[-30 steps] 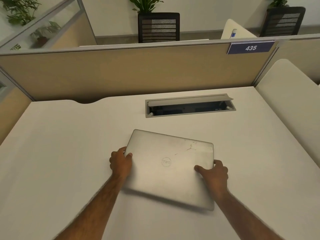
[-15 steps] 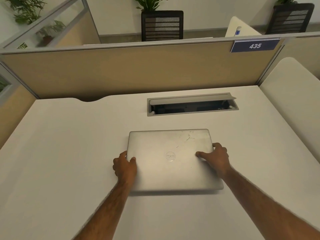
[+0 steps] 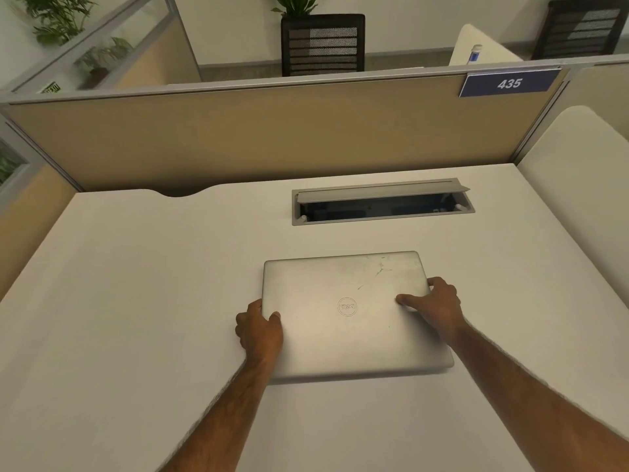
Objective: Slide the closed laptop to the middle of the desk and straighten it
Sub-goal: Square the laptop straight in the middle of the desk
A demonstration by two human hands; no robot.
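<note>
A closed silver laptop (image 3: 350,311) lies flat on the white desk (image 3: 136,301), near its middle, with its edges roughly parallel to the desk's back edge. My left hand (image 3: 260,330) grips the laptop's left edge, thumb on the lid. On the right edge sits my right hand (image 3: 435,303), its thumb resting on the lid and its fingers curled round the side. The lid shows a round logo and a few scratches near the far right corner.
An open cable tray (image 3: 381,204) is set into the desk just behind the laptop. A tan partition (image 3: 272,131) with a blue "435" sign (image 3: 509,84) closes the back. A second desk surface (image 3: 585,185) adjoins on the right.
The laptop has turned from a skewed angle to square with the desk and slid slightly away from me. Both hands stayed on its side edges.
</note>
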